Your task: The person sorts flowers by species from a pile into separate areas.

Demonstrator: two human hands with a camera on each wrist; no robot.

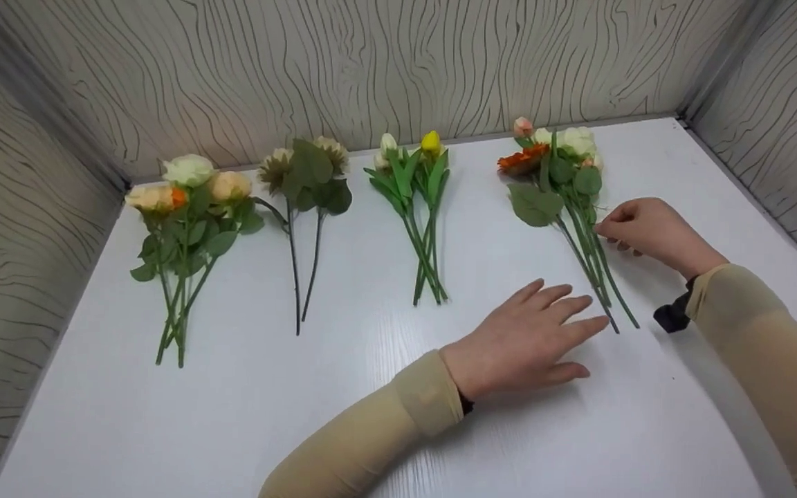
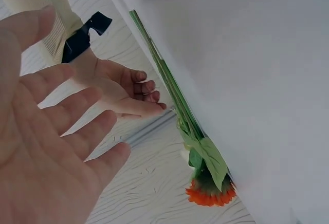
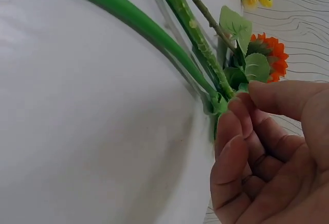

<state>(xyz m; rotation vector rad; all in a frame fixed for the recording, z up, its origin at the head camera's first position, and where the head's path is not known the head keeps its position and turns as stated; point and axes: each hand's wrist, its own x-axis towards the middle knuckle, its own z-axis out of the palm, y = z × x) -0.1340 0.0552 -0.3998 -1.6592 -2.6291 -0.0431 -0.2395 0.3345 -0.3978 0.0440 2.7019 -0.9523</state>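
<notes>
My right hand [image 1: 654, 232] has its thumb and forefinger pinched at the right side of the rightmost flower bunch [image 1: 582, 235], partway up the green stems. In the right wrist view the fingertips [image 3: 244, 100] meet right at a green stem [image 3: 154, 39] where it forks, and hide the spot they pinch. This bunch has an orange gerbera-like bloom [image 1: 523, 160], a white bloom [image 1: 577, 140] and a small pink bud [image 1: 523, 126]. My left hand [image 1: 526, 339] spreads its fingers, palm down, beside the lower stem ends and holds nothing.
To the left on the white table [image 1: 288, 422] lie several tulips [image 1: 419, 180], two brown-stemmed flowers [image 1: 305, 173] and a bunch of peach and white roses [image 1: 187, 200], blooms toward the back. Wood-grain patterned walls [image 1: 343, 69] stand behind and at both sides.
</notes>
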